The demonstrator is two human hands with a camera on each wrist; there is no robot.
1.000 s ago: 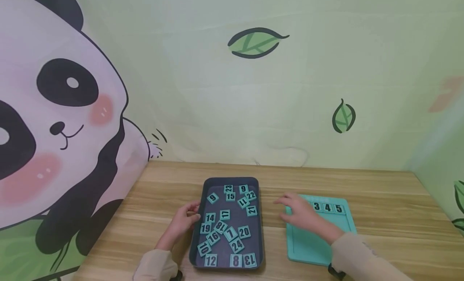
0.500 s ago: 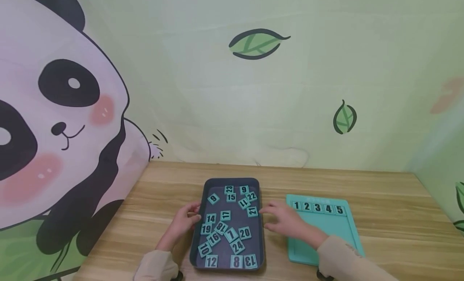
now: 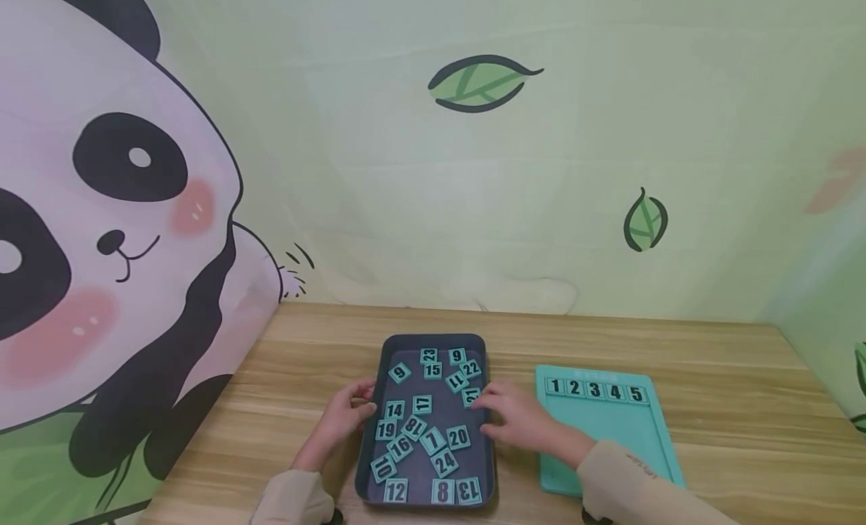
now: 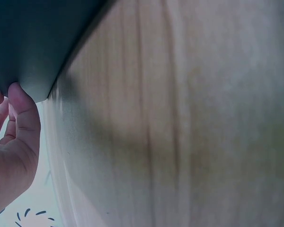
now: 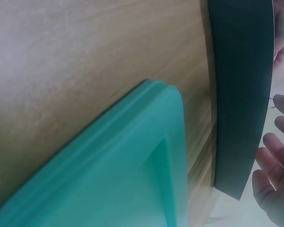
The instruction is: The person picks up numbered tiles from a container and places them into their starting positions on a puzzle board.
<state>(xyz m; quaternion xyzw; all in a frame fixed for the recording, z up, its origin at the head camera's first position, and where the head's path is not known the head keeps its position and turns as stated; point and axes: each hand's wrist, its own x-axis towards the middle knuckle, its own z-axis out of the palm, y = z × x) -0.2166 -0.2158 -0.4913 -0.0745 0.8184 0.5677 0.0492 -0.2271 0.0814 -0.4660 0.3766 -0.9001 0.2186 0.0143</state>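
Observation:
A dark tray [image 3: 449, 386] holds several teal number tiles, lying scattered and turned different ways. At its left side my left hand [image 3: 343, 418] holds the rim; the left wrist view shows a finger [image 4: 24, 111] against the tray's outer wall. My right hand [image 3: 517, 416] reaches over the right rim, fingers loosely bent and apart. Its fingertips are right at the 21 tile [image 3: 470, 396], partly covering it. Below them lies the 20 tile [image 3: 458, 437]. To the right, a teal board [image 3: 602, 423] carries tiles 1 to 5 in its top row.
Everything stands on a wood-grain table [image 3: 737, 405]. Behind it rises a pale green backdrop [image 3: 379, 209] printed with leaves and a large panda [image 3: 162, 232]. The right forearm crosses the teal board's lower left part.
My right hand has moved left from over the teal board to the tray's right side, uncovering tiles 1 and 2. The left hand stays at the tray's left rim.

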